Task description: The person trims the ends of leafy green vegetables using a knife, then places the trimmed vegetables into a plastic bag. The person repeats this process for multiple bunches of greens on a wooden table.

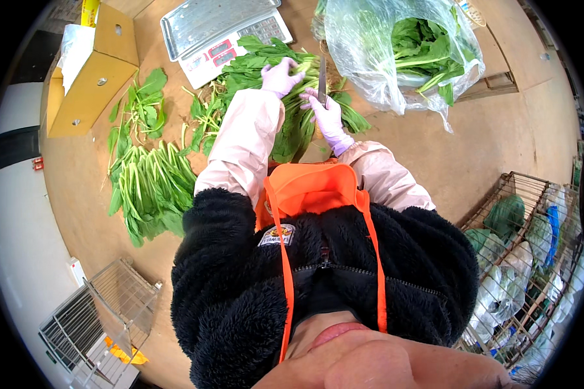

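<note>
Both my hands wear thin lilac gloves and work over a pile of leafy greens (295, 129). My left hand (281, 77) is closed at the top of the pile, its fingertips on pale green stems. Just right of it, my right hand (329, 122) grips a knife (322, 76), whose blade points away from me. Some stems run under or against the right fingers; whether they are held too I cannot tell. A separate heap of greens (154, 185) lies to the left, stems turned up, with loose leaves (141, 107) beyond it.
Behind the pile stands a scale (237, 42) with a metal tray. A clear plastic bag (370, 58) of greens sits at the far right, a cardboard box (100, 78) at the far left. Wire carts stand at the lower left (120, 292) and lower right (499, 259).
</note>
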### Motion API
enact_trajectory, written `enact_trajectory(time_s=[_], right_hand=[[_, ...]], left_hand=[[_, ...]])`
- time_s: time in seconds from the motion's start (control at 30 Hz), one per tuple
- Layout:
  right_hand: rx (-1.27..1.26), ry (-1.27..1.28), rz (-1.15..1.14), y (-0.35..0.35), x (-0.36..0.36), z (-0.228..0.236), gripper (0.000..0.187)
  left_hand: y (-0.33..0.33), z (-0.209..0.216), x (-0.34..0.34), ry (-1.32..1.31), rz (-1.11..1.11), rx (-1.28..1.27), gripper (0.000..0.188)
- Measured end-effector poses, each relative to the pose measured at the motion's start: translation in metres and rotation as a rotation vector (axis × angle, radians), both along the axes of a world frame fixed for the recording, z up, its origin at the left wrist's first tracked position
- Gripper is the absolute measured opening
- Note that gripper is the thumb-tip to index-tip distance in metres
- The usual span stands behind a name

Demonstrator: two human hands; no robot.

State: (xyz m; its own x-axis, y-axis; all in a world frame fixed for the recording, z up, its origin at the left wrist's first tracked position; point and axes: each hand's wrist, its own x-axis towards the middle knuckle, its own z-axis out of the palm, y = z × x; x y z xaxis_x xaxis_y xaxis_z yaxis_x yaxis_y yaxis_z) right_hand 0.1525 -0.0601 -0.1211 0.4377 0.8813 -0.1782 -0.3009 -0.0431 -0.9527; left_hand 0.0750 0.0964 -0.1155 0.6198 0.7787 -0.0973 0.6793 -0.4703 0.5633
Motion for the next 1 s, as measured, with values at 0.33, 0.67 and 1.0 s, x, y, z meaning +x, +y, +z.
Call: enact_trajectory(time_s=[0.33,0.67,1.0], right_hand=[[0.023,-0.004,-0.078,0.067,0.000,-0.013,0.021],[0.077,-0.222,0.012,0.037,-0.002,0.028,0.023],[0.239,-1.047,0.293,0.033,-0.081,0.090,0.015]], left_hand=[[0.011,0.110,-0.074,-0.987,0.083,0.012,0.031],[-0.044,0.089,-0.145,-0.540,0.211,0.208,0.037],[-0.084,0.085,-0.159,-0.332,0.202,0.447,0.034]])
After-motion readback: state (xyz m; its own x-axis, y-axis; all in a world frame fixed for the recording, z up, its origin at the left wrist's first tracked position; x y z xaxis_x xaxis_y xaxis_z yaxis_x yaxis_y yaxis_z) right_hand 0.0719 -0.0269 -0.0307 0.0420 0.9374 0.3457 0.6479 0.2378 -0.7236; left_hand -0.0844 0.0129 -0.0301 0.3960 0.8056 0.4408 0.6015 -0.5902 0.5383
